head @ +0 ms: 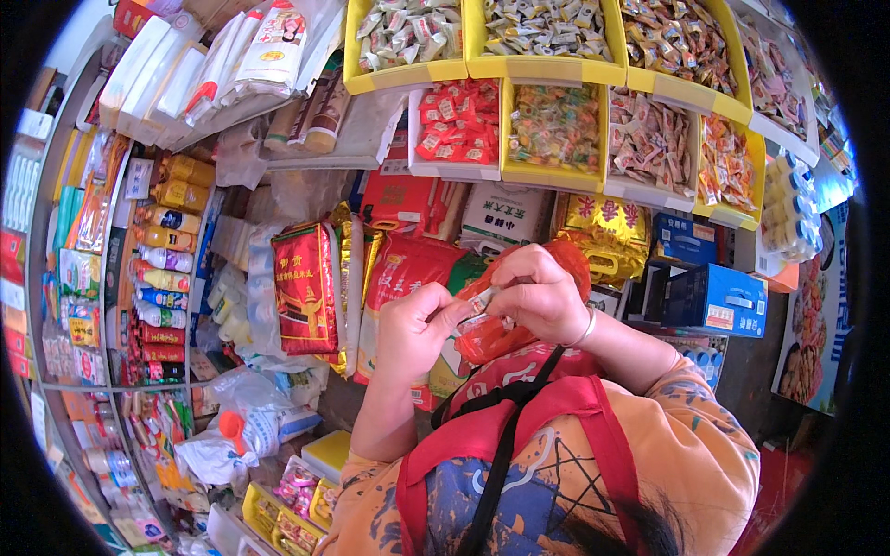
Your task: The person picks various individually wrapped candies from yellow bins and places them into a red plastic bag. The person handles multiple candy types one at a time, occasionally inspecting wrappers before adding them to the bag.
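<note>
Both hands meet in front of my chest. Between the fingertips of my left hand (pixel 417 326) and my right hand (pixel 546 295) is a small wrapped candy (pixel 480 302) with a pale, printed wrapper; each hand pinches part of it. Another small pale piece shows just below it, partly hidden by the fingers. An orange-red plastic bag (pixel 570 257) hangs behind and under my right hand, and how it is held cannot be told. My right wrist wears a thin pale bangle (pixel 589 326). A red apron (pixel 424 465) covers my chest.
Yellow bins (pixel 549 69) and white bins of wrapped candies stand ahead. Below them are bagged rice (pixel 306 288) and blue cartons (pixel 716 299). Shelves of bottles (pixel 163 278) line the left side. A white plastic bag (pixel 219 455) and an orange scoop (pixel 232 425) lie lower left.
</note>
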A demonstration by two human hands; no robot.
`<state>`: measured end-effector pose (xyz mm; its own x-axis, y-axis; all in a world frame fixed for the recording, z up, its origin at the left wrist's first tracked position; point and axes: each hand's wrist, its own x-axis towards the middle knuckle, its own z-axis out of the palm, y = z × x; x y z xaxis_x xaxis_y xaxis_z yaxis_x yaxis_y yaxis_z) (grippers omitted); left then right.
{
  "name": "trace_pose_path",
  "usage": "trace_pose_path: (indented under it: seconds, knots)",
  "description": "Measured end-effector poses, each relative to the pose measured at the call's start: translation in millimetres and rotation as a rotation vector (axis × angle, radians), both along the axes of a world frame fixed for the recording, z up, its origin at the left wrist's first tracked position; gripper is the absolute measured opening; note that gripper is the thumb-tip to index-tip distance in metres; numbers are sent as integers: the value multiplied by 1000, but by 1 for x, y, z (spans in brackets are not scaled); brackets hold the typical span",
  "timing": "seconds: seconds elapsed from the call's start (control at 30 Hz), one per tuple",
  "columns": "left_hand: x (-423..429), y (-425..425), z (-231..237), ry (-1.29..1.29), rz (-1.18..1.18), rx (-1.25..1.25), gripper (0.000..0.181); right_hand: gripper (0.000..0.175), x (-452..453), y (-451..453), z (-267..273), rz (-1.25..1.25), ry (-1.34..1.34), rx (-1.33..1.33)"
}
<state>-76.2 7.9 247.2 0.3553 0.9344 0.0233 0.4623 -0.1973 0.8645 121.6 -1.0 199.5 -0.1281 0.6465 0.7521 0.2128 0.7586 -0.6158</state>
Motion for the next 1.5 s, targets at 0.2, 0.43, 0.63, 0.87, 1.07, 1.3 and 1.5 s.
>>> trace_pose_path:
  seconds: [0.2,0.43,0.63,0.87,1.07,1.3,1.5]
  knots:
    - [3,3,1,-118,-18,-31,12,26,2,1,2,-131,-60,176]
    - [3,2,-4,-420,-141,-544,24,25,-10,-2,-3,-124,85,-5]
    - [4,3,-10,-458,-92,-525,28,26,-2,5,-8,-50,-23,217]
    - [4,8,-17,-536,-44,-629,30,24,8,16,-6,29,-133,257]
    - [8,3,-21,-447,31,-457,25,17,-8,4,-6,188,444,-541]
    - [13,-3,-22,-346,56,-230,17,14,-6,-3,-3,356,567,-988]
    - [11,-8,-22,-490,48,-233,18,10,-12,-8,1,406,660,-910]
